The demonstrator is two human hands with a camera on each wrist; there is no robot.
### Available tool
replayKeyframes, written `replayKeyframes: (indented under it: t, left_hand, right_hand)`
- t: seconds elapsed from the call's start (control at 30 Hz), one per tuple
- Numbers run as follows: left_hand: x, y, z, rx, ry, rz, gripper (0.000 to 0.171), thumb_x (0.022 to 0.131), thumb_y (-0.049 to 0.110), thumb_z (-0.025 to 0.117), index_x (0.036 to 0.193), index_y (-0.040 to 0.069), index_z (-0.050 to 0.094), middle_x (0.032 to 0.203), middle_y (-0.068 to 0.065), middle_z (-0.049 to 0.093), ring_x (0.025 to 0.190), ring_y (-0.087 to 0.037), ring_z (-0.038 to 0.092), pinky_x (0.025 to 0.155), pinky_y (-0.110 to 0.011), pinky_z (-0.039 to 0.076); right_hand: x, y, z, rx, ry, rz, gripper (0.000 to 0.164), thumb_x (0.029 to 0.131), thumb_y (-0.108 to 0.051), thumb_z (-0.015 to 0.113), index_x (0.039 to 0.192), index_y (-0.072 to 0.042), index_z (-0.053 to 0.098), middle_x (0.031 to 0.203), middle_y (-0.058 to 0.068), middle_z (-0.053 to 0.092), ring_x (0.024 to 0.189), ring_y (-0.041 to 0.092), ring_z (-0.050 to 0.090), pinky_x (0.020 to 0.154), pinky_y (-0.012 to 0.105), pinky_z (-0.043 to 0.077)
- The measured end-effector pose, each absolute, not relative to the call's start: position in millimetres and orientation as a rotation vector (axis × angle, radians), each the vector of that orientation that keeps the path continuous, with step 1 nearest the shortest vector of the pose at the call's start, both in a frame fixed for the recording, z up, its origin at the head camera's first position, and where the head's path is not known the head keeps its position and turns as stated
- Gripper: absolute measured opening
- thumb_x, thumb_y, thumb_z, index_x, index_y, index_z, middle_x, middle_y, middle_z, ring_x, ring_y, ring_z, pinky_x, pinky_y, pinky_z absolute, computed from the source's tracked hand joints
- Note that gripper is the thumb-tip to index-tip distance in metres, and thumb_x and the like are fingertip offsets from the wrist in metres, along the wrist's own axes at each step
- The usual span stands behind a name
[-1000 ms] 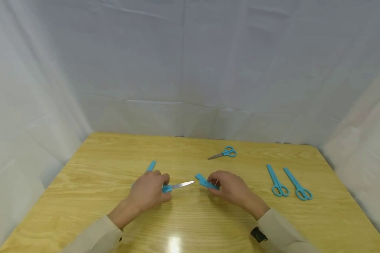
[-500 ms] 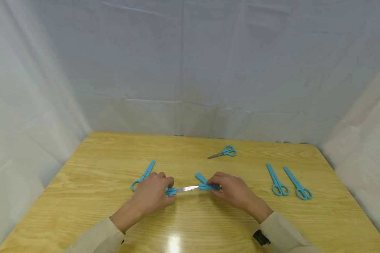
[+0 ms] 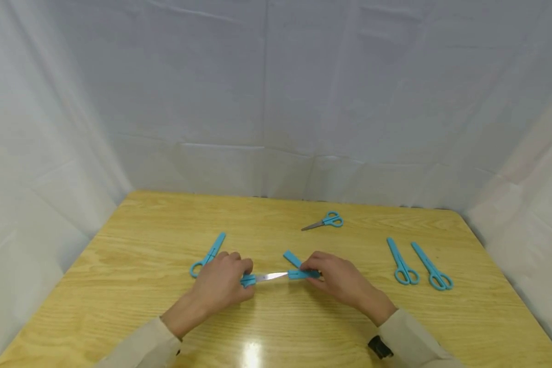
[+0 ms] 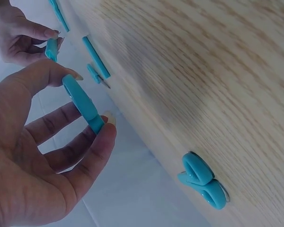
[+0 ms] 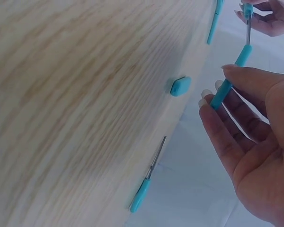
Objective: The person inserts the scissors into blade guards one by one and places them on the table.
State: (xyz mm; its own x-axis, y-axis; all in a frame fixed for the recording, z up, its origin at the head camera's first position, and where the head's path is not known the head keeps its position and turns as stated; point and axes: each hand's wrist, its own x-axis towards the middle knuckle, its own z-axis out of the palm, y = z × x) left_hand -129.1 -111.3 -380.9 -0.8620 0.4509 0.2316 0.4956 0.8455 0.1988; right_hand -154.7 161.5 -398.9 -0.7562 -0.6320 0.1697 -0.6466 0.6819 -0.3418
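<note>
My left hand (image 3: 223, 281) pinches the blue handles of a pair of scissors (image 3: 271, 276), whose bare metal blades point right. Between thumb and fingertips, my right hand (image 3: 338, 281) holds a blue blade cover (image 5: 231, 78). The blade tip meets the mouth of this cover; how far inside it reaches I cannot tell. Another blue blade cover (image 3: 292, 258) lies on the table just behind the right hand's fingers. Beyond my left hand lies a covered pair of scissors (image 3: 215, 248), its handles partly hidden by that hand in the head view.
At the back of the wooden table (image 3: 165, 214) lies an uncovered pair of scissors (image 3: 333, 220). Two covered pairs, one scissors (image 3: 401, 263) beside another pair of scissors (image 3: 432, 267), lie on the right. White cloth (image 3: 267, 102) hangs behind and at the sides.
My left hand has moved slightly right with the scissors. The right hand's cover has turned in line with the blades, and the gap between tip and cover has closed. Over the last half second little differs.
</note>
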Motion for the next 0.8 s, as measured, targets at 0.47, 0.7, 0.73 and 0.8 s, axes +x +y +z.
replayKeyframes:
  t: [0.47,0.7,0.73,0.8]
  left_hand:
    - [-127.6,-104.4,-382.0,-0.789,-2.84,-0.391,0.011,0.07,0.021,0.07,0.078,0.016,0.064,0.068,0.005,0.05,0.061,-0.012,0.041,0.05,-0.025,0.038]
    - [-127.7,-94.8,-382.9,-0.818,-2.86,-0.378,0.014,0.072,0.024,0.072,0.081,0.015,0.066,0.071,0.005,0.051,0.062,-0.012,0.04,0.051,-0.024,0.037]
    - [-127.8,-94.0,-383.3,-0.82,-2.862,-0.375,0.014,0.072,0.024,0.072,0.082,0.015,0.067,0.071,0.005,0.051,0.062,-0.012,0.041,0.052,-0.024,0.037]
    - [-127.5,-93.0,-383.6,-0.82,-2.869,-0.372,0.014,0.072,0.023,0.073,0.083,0.015,0.069,0.072,0.004,0.053,0.063,-0.013,0.042,0.053,-0.024,0.038]
  right_hand:
    - [-151.4,152.5,-396.6,1.172,-2.83,0.541,0.022,0.086,-0.017,0.073,0.107,-0.014,0.07,0.101,-0.005,0.061,0.089,0.009,0.059,0.074,0.027,0.051]
    - [-149.7,145.6,-394.5,1.236,-2.798,0.55,0.022,0.084,-0.016,0.074,0.106,-0.012,0.07,0.098,-0.003,0.06,0.084,0.008,0.057,0.071,0.024,0.05]
    - [-149.5,144.9,-394.4,1.24,-2.795,0.554,0.022,0.084,-0.015,0.074,0.105,-0.011,0.07,0.097,-0.003,0.06,0.083,0.007,0.057,0.07,0.023,0.05]
    - [-149.0,144.5,-394.3,1.243,-2.799,0.563,0.021,0.085,-0.015,0.073,0.105,-0.01,0.07,0.096,-0.003,0.061,0.082,0.007,0.057,0.07,0.023,0.05]
